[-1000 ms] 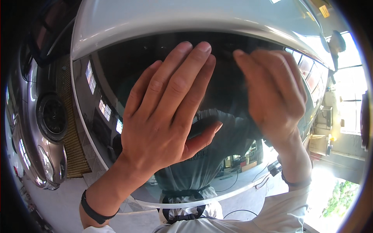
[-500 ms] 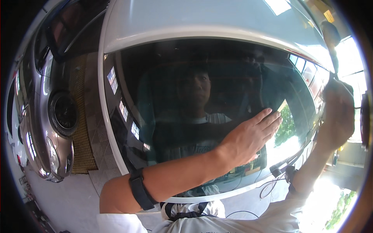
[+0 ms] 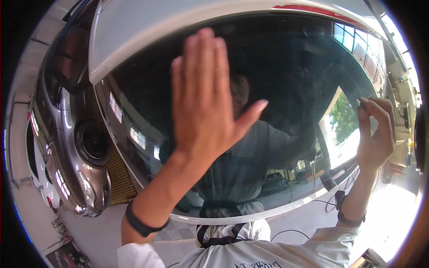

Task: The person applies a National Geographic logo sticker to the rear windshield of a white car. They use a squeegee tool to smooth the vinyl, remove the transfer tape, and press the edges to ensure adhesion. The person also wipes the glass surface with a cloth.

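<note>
My left hand [image 3: 201, 98] is held flat over the left half of a white car's dark rear window [image 3: 277, 98], fingers pointing up and thumb out to the right. It is slightly blurred, and I cannot tell whether the palm touches the glass. My right hand [image 3: 377, 134] is raised at the right edge of the window, with thumb and forefinger pinched together. Whatever lies between those fingertips is too small to make out. Below it, a black wiper [image 3: 330, 183] sits at the lower right of the glass.
A pale spoiler [image 3: 178, 20] with a red brake light [image 3: 317, 10] runs above the window. On the left stands a brown-grey car [image 3: 71, 147] beside a yellowish floor grating [image 3: 120, 176]. A thin black cable [image 3: 290, 231] lies on the floor near me.
My left hand has swung from the right part of the window to the upper left, fingers now upward. My right hand is now lower, its fingers pinched. The view has shifted along the car.
</note>
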`<state>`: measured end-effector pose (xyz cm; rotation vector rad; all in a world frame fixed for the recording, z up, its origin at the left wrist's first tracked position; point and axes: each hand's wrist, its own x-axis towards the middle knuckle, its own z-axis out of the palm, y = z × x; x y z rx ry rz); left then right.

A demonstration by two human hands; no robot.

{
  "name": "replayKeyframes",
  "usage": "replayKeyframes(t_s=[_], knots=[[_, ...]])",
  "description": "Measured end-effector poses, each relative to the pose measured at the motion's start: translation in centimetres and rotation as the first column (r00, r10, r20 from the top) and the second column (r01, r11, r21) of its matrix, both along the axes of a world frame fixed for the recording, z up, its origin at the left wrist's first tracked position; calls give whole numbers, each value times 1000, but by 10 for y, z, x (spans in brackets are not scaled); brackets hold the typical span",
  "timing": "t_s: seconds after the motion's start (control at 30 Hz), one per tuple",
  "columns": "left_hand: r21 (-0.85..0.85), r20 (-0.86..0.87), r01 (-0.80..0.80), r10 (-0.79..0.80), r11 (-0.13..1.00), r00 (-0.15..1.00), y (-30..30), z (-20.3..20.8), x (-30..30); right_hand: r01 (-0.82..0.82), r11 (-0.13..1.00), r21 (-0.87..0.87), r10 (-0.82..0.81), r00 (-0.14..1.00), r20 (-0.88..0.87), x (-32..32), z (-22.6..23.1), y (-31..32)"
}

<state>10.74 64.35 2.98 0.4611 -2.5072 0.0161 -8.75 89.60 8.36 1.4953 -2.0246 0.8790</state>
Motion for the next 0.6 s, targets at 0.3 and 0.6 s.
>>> replayKeyframes(t_s=[0.3, 0.6], knots=[[-8, 226, 398, -386, 917, 894, -2, 9, -18, -151, 988, 40, 154, 984, -85, -21, 12, -45], [-49, 164, -13, 21, 999, 986, -31, 1, 52, -420, 906, -55, 380, 863, -332, 9, -12, -180]])
